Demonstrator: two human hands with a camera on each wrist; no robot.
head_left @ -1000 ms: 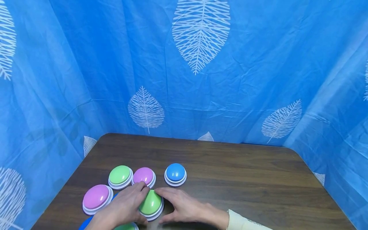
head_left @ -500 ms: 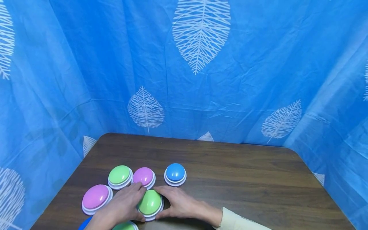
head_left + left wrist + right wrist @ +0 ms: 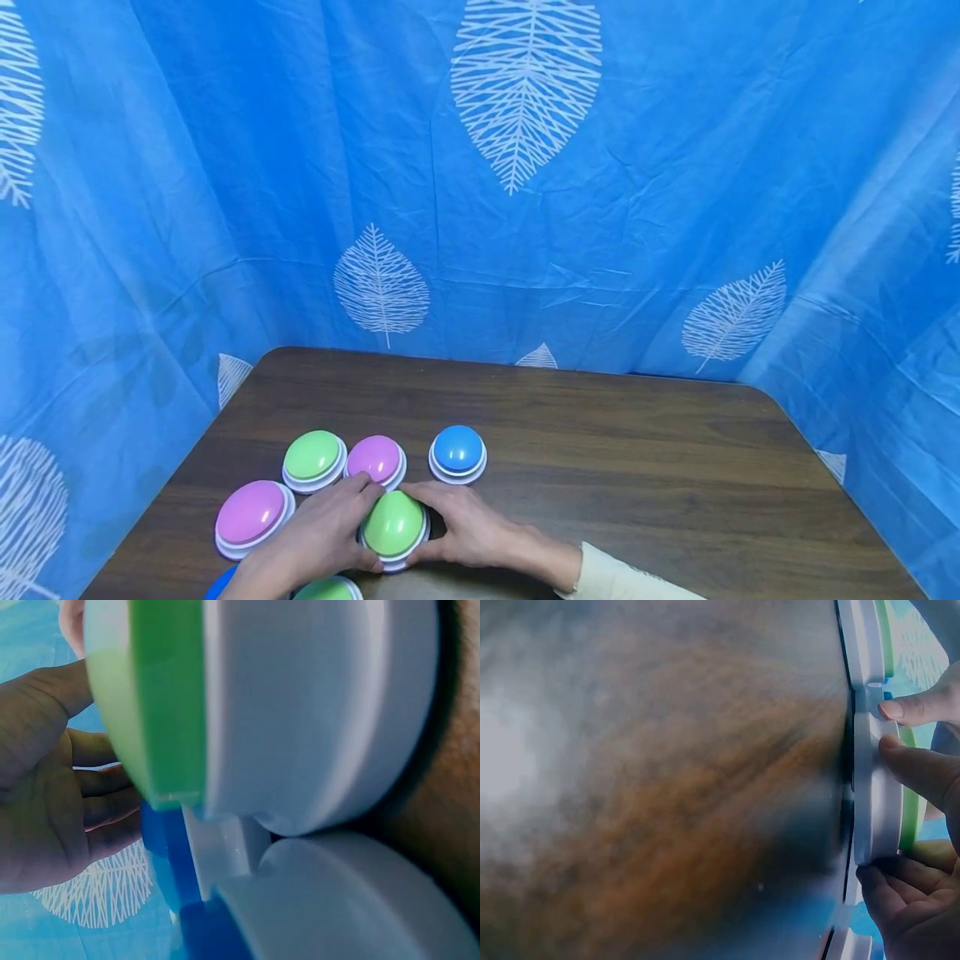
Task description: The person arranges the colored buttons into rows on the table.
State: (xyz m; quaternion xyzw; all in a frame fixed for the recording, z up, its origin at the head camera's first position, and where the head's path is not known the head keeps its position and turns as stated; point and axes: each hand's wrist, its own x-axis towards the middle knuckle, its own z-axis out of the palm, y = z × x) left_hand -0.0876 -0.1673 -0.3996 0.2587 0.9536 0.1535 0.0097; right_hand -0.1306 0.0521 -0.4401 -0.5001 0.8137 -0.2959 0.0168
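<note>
A domed green button (image 3: 393, 525) on a round white base stands between both hands in the head view. My left hand (image 3: 322, 533) grips its left side, with the thumb at the near edge and fingers at the far edge. From the opposite side my right hand (image 3: 472, 525) holds it between thumb and curled fingers. The right wrist view shows the right hand's thumb (image 3: 922, 769) pressed to the white base (image 3: 877, 795). A pink button (image 3: 373, 458) sits just behind the left fingertips. Close to the left wrist camera is another green button (image 3: 165, 697).
More buttons lie on the brown wooden table (image 3: 637, 475): a blue one (image 3: 458, 448), a green one (image 3: 312, 454) and a large pink one (image 3: 251, 512). Partly hidden at the front are a green button (image 3: 327, 590) and a blue one (image 3: 220, 583). Blue leaf-print curtains (image 3: 637, 208) surround the table.
My right hand has closed in, its thumb moving left onto the near edge of the green button. The button has shifted slightly away from me. The other buttons stay put.
</note>
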